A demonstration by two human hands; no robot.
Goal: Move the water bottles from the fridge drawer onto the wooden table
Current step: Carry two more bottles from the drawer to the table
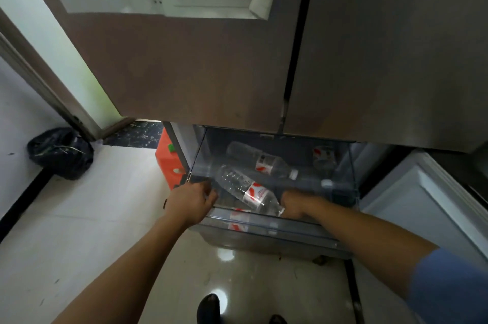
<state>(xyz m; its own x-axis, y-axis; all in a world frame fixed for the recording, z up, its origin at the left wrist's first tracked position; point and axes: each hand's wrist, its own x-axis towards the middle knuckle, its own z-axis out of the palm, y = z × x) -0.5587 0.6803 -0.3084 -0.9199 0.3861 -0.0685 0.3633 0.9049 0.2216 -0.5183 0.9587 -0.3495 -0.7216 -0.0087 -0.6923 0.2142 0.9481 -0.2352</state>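
Bottles [249, 189] lie in the drawer [266, 226]; both hands [194, 199] apparently grip one.

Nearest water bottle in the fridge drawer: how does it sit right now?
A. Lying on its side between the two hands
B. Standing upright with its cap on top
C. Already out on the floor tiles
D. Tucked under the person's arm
A. The nearest water bottle lies tilted on its side in the fridge drawer, with the left hand at its base end and the right hand at its cap end.
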